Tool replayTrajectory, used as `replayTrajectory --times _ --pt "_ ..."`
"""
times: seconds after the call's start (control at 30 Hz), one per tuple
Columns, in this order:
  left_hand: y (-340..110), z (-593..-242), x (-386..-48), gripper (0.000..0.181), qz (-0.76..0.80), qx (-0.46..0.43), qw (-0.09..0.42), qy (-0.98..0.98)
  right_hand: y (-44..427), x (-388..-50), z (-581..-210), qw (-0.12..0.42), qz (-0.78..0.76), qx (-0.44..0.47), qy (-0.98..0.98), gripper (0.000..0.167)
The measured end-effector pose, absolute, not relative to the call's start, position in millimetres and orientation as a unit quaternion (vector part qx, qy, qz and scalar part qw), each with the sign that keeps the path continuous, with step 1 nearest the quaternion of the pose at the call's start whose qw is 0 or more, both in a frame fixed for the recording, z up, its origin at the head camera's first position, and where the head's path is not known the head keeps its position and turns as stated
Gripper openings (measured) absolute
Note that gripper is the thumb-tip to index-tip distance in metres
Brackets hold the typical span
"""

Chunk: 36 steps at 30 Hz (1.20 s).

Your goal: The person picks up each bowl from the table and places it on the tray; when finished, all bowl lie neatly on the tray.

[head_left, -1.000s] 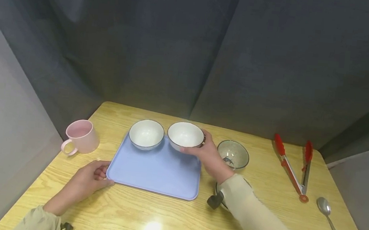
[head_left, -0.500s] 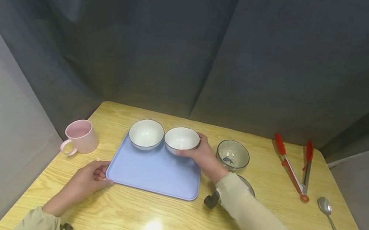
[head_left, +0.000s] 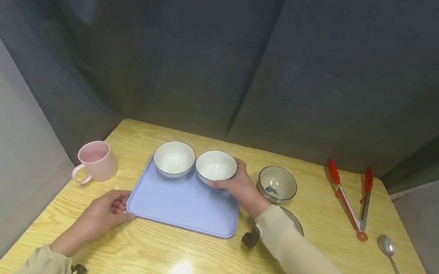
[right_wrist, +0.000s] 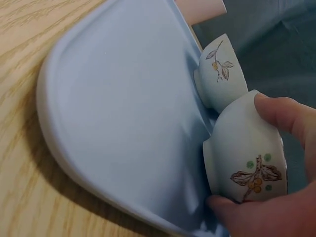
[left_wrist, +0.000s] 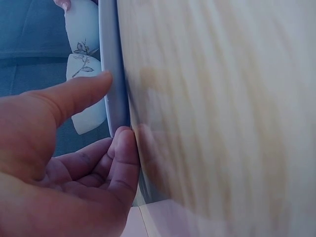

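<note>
A blue tray [head_left: 185,204] lies on the wooden table, its near left corner between the thumb and curled fingers of my left hand [head_left: 102,216]. The left wrist view shows the thumb over the tray's rim [left_wrist: 112,64] and the fingertips at its lower edge. My right hand [head_left: 240,185] grips a white bowl [head_left: 215,166] by its right side, at the tray's back right. Beside it, at the back left of the tray, stands another white bowl [head_left: 174,160]. In the right wrist view, the gripped bowl [right_wrist: 247,148] is upright with its foot at the tray surface.
A pink mug [head_left: 99,163] stands left of the tray. To the right are a speckled grey bowl [head_left: 278,184] and another dish [head_left: 292,219] partly hidden under my right sleeve. Red-tipped tongs [head_left: 344,202] and a spoon [head_left: 398,273] lie farther right.
My right hand has brought the gripped white bowl slightly left and down onto the tray, next to the other white bowl. My left hand has stayed at the tray's corner.
</note>
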<state>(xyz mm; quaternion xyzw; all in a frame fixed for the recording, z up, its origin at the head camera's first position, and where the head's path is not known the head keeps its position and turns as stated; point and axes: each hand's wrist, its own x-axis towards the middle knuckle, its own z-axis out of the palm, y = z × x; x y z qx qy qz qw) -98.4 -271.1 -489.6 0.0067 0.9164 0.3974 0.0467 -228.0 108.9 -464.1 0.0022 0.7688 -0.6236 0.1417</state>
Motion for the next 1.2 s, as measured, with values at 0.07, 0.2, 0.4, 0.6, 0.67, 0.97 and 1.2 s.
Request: replayTrajectory --times 0.07,0.2,0.4,0.6,0.67,0.97,1.2 --pt "-271.0 -488.7 -98.8 0.071 0.396 0.008 0.048 0.917 108.5 -228.5 -463.2 0.140 -0.617 0.003 0.774 0.126" --pt "-270.4 -487.4 -98.5 0.071 0.395 0.006 0.052 0.917 107.5 -229.6 -462.1 0.141 -0.603 0.004 0.785 0.127" --pt "-269.5 -487.8 -98.5 0.071 0.397 0.004 0.049 0.916 106.6 -231.4 -462.7 0.145 -0.595 0.007 0.790 0.129" --pt "-269.5 -487.0 -97.9 0.071 0.401 0.005 0.051 0.915 107.5 -231.2 -462.1 0.148 -0.596 0.005 0.789 0.132" --pt "-269.7 -486.9 -97.9 0.071 0.400 0.006 0.050 0.915 107.6 -230.9 -462.2 0.149 -0.595 0.005 0.790 0.133" --pt "-270.0 -486.7 -97.3 0.071 0.397 0.004 0.053 0.916 109.5 -230.1 -465.8 0.133 -0.592 -0.009 0.795 0.135" --pt "-269.9 -487.1 -98.4 0.071 0.397 0.003 0.055 0.916 108.8 -228.5 -464.3 0.127 -0.578 -0.002 0.806 0.133"
